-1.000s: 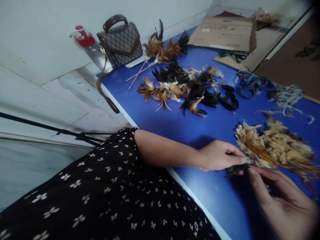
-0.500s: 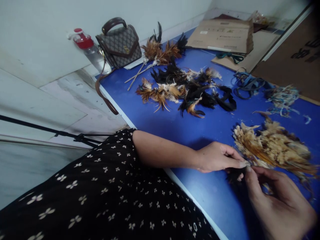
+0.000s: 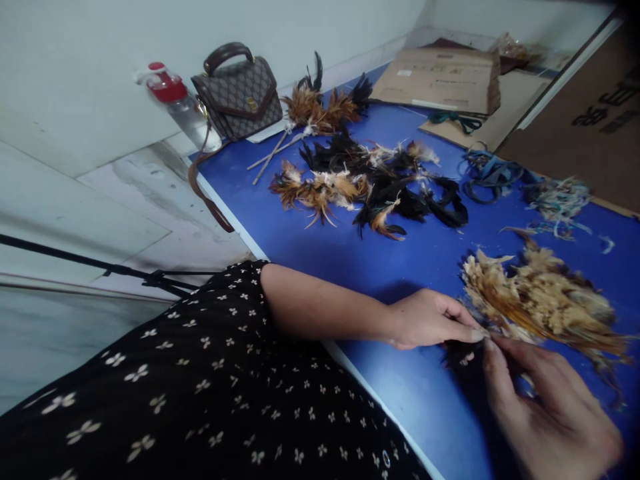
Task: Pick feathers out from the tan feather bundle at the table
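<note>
My left hand (image 3: 430, 320) reaches in from the left and pinches a small bunch of dark feathers (image 3: 456, 353) at its top end. The feathers hang below the fingers, low over the blue table. At the lower right, my right hand (image 3: 555, 400) has its thumb and forefinger pressed together at the same end, the tips touching those of the left. What lies between the right fingertips is too small to make out. Just beyond both hands is a loose pile of cream and tan feathers (image 3: 555, 293).
Black and brown feather bunches (image 3: 370, 180) lie mid-table (image 3: 300, 240), with feathered sticks (image 3: 273, 157) behind. A handbag (image 3: 240, 97) and bottle (image 3: 175, 100) stand at the back left. Blue strips (image 3: 493, 170), tangled threads (image 3: 557, 200) and cardboard (image 3: 440, 80) lie right.
Both hands have shifted slightly left and down in the picture, as the whole view moved a little. The fingertips stay together at the dark feathers.
</note>
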A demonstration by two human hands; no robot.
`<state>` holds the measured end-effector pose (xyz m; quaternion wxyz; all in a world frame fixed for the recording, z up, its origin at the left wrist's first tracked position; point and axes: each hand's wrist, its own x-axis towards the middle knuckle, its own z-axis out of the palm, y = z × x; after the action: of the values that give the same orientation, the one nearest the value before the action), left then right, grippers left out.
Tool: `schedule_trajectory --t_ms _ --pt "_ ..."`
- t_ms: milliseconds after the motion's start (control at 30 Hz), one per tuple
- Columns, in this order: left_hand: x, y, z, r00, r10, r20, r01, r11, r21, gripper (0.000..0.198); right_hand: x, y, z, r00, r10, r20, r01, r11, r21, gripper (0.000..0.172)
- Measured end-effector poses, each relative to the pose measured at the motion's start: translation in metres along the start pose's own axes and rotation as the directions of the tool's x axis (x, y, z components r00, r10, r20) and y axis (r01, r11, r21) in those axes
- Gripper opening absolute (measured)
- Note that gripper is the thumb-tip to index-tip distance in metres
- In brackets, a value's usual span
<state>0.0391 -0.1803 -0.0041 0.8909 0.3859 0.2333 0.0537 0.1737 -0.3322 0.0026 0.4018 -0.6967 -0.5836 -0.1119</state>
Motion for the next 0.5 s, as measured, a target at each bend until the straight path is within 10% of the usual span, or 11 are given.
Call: schedule_trajectory --t_ms 500 --pt "0.005 -0.002 -0.010 0.987 -0.092 0.131 0.062 0.975 0.214 0.040 -0.003 0.014 -0.022 0.971 -0.051 0.234 0.024 0.993 0.116 0.012"
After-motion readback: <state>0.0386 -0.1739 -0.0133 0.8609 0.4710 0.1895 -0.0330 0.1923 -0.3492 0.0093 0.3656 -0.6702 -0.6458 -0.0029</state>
